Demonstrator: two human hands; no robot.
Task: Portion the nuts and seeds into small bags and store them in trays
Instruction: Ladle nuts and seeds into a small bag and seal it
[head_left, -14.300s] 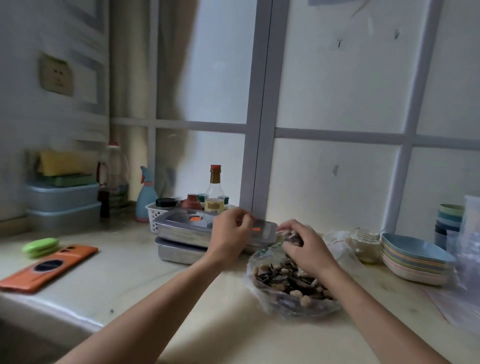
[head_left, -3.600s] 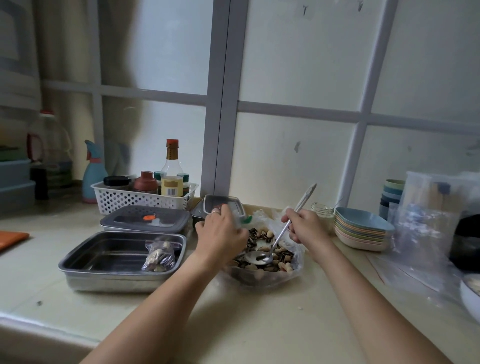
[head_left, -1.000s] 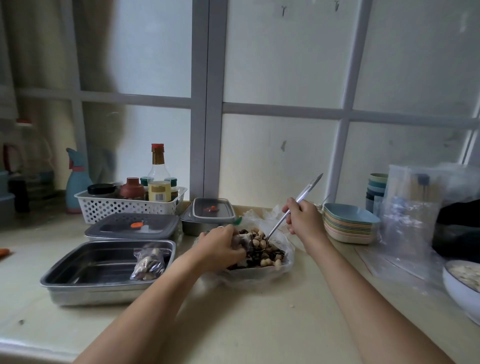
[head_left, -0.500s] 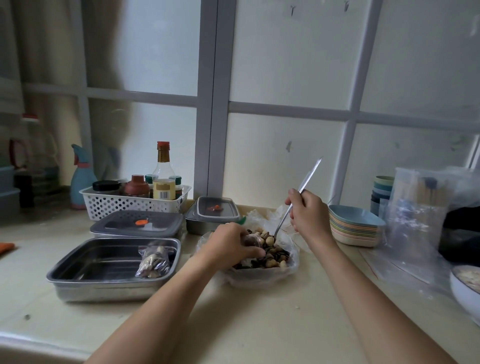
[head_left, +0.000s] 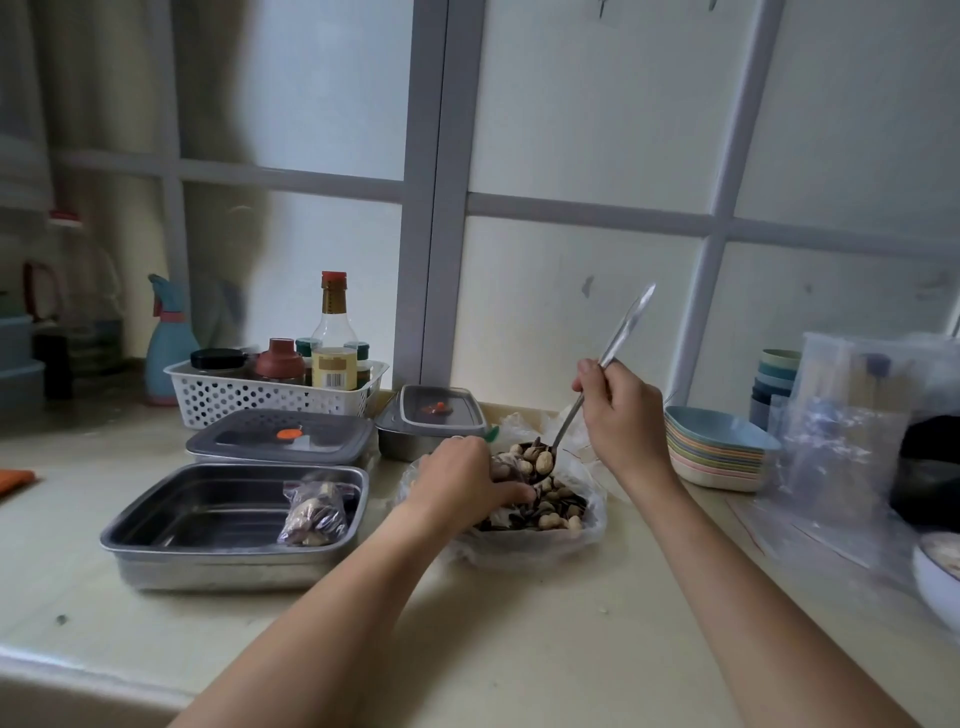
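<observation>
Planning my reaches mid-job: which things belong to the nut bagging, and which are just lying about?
In the job: right hand, spoon, left hand, bag of nuts and seeds, open steel tray, filled small bag, large lidded tray, small lidded tray.
Lying about: white condiment basket, spray bottle, stack of shallow dishes, stacked cups.

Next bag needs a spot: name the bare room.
Free: pale counter in front of the open steel tray and clear bag of nuts; tray floor left of its small filled bag. Crowded: behind, white perforated basket; right, stacked pastel bowls.
</observation>
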